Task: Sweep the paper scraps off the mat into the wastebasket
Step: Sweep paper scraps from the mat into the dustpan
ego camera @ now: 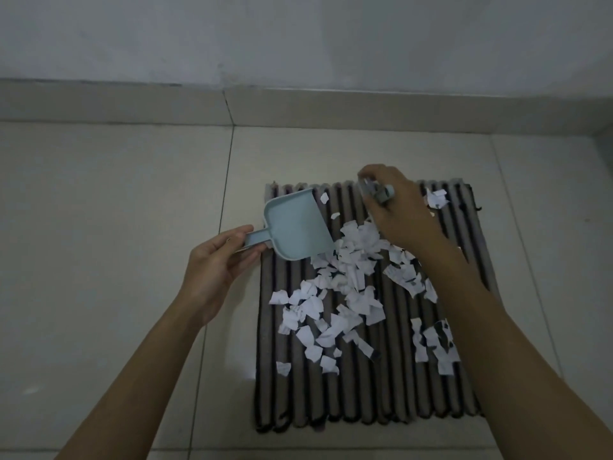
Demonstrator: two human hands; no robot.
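A ribbed grey-and-black mat (381, 386) lies on the tiled floor. Several white paper scraps (345, 293) are strewn over its middle and right side. My left hand (215, 263) grips the handle of a pale blue dustpan (295, 227), whose mouth rests tilted on the mat's upper left, touching the scrap pile. My right hand (398, 207) is over the mat's far edge, fingers closed around a small brush (378, 190) that is mostly hidden by the hand. No wastebasket is in view.
Light floor tiles (116, 227) surround the mat. A low skirting and grey wall (298, 54) run across the back, just beyond the mat's far edge. A few lone scraps (436, 197) lie at the mat's far right corner.
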